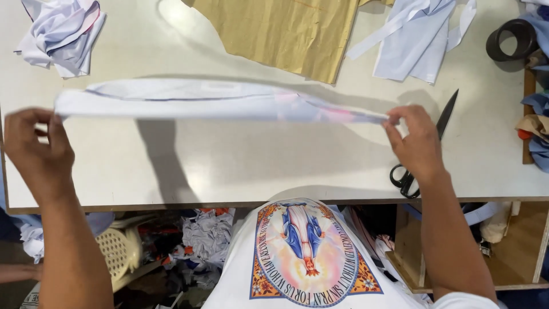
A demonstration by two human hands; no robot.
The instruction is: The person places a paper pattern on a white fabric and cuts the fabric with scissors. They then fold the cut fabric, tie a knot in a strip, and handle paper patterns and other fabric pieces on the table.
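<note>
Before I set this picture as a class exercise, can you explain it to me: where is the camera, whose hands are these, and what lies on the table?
There is no machine here. One camera sits on a person's head and looks down, so the two bare arms reaching up from the bottom edge are that person's own. The left hand and the right hand each pinch one end of a long strip of pale cloth, stretched out above a white table. Black scissors lie beside the right hand. Farther back are a tan piece of fabric, a crumpled pale bundle, more pale cloth pieces and a dark ring-shaped roll. Under the table, scraps fill the floor.
</note>
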